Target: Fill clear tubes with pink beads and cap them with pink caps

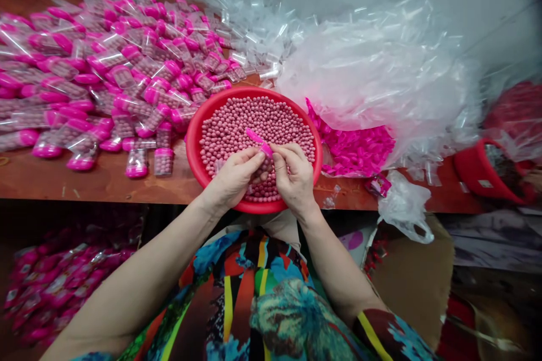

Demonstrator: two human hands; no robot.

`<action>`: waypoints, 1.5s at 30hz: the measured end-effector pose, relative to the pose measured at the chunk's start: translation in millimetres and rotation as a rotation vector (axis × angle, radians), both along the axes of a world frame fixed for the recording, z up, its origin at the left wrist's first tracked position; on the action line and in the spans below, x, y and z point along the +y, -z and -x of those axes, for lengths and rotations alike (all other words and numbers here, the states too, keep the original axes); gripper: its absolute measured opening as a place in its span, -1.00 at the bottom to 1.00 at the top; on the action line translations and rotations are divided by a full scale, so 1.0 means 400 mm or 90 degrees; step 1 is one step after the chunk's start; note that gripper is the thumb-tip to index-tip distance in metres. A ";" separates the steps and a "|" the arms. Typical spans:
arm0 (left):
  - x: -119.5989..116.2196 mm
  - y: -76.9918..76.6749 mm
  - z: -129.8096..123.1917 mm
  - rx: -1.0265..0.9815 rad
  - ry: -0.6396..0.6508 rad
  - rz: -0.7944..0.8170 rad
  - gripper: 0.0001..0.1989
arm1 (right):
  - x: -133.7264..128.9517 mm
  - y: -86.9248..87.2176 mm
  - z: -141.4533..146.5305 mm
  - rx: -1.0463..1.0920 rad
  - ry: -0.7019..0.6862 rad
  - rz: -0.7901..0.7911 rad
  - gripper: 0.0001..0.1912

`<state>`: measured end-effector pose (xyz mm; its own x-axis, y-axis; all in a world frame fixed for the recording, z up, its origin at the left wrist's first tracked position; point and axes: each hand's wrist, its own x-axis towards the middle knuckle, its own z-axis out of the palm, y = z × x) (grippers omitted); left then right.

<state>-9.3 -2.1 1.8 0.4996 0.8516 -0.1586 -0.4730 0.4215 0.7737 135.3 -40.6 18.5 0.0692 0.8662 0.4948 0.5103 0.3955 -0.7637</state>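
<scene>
My left hand (235, 176) and my right hand (295, 174) meet over a red basin (191, 152) filled with small pink balls (249, 110). Between their fingertips is a bright pink flip-top cap (266, 150), its narrow lid sticking up and to the left. Both hands are closed, with thumbs and forefingers pinching around the cap. Beneath it, a clear container with pink balls seems to be gripped, but the fingers mostly hide it.
Many filled clear containers with pink caps (122, 79) are heaped at the left. Empty clear tubes (258, 34) lie behind the basin. Pink caps (359, 149) spill from a large plastic bag (381, 73) at the right. A red bucket (483, 172) stands farther right.
</scene>
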 end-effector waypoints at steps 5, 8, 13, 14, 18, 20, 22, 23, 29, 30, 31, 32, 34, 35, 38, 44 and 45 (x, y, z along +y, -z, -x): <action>-0.009 -0.022 0.005 0.035 0.043 -0.069 -0.65 | 0.027 -0.035 -0.028 0.089 -0.042 0.091 -0.77; -0.009 -0.031 0.010 0.051 0.133 -0.094 -0.64 | 0.082 -0.054 -0.035 0.231 -0.112 0.220 -0.57; 0.000 -0.026 0.020 0.059 0.149 -0.059 -0.63 | 0.123 -0.074 -0.042 0.211 -0.189 0.252 -0.55; 0.002 -0.025 0.020 0.050 0.136 -0.038 -0.63 | 0.113 -0.075 -0.048 0.180 -0.172 0.217 -0.59; 0.006 -0.025 0.015 -0.004 0.068 0.046 -0.64 | 0.049 -0.049 -0.070 -0.011 -0.140 0.090 -0.60; 0.008 -0.024 0.011 -0.020 0.048 0.058 -0.64 | 0.022 -0.020 -0.067 -0.132 -0.124 0.041 -0.42; 0.010 -0.021 0.008 -0.023 0.038 0.056 -0.65 | 0.009 0.012 -0.054 -0.230 -0.080 -0.005 -0.20; 0.011 -0.019 0.006 -0.023 0.036 0.055 -0.65 | 0.007 0.026 -0.044 -0.263 -0.054 -0.028 -0.15; 0.014 -0.009 0.002 -0.040 0.043 0.072 -0.71 | 0.018 0.065 -0.005 -0.324 0.022 -0.137 -0.29; 0.014 -0.009 0.002 -0.046 0.050 0.078 -0.72 | 0.019 0.067 -0.004 -0.329 0.026 -0.149 -0.31; 0.013 -0.009 0.002 -0.051 0.059 0.083 -0.73 | 0.019 0.067 -0.004 -0.334 0.028 -0.157 -0.32; 0.013 -0.010 0.002 -0.055 0.068 0.085 -0.73 | 0.018 0.066 -0.004 -0.340 0.028 -0.159 -0.33; 0.013 -0.013 0.004 -0.057 0.081 0.092 -0.75 | 0.018 0.062 -0.006 -0.349 0.031 -0.155 -0.35; 0.014 -0.015 0.005 -0.059 0.077 0.103 -0.77 | 0.018 0.058 -0.007 -0.348 0.029 -0.152 -0.35; 0.022 -0.021 0.010 -0.075 0.071 0.167 -0.83 | 0.021 0.043 -0.008 -0.325 -0.008 -0.146 -0.27; 0.020 -0.024 0.004 -0.059 0.095 0.161 -0.77 | 0.030 0.050 -0.013 -0.286 -0.067 -0.116 -0.12; 0.015 -0.022 0.000 -0.040 0.051 0.121 -0.78 | 0.033 0.057 -0.014 -0.281 -0.046 -0.113 -0.11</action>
